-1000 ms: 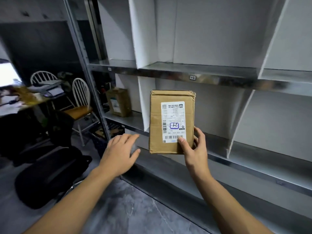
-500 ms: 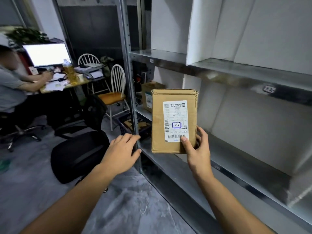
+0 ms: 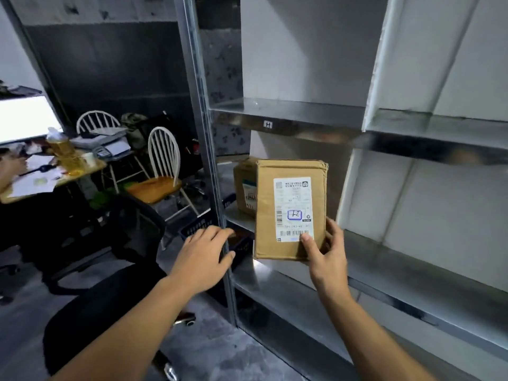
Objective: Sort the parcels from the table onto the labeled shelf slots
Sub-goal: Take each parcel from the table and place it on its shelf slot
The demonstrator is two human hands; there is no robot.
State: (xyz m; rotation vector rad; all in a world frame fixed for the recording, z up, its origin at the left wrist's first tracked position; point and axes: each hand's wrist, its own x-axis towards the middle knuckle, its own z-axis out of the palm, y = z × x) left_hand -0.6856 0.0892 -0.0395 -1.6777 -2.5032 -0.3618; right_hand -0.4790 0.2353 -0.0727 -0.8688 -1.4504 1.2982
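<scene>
Dark wall [image 3: 110, 64], grey stone floor [image 3: 209, 350], white spindle chairs [image 3: 164, 158] (wooden seats), black office chair [image 3: 132, 224], cluttered desk [image 3: 82, 169], glowing monitor [image 3: 24, 119].

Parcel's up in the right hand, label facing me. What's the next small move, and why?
Probably check the tag on the edge of the upper shelf against the boxed mark on the parcel before placing. The right hand holds the parcel upright, in no slot yet, and the tag is too blurred to match from here. The left hand is free.
</scene>
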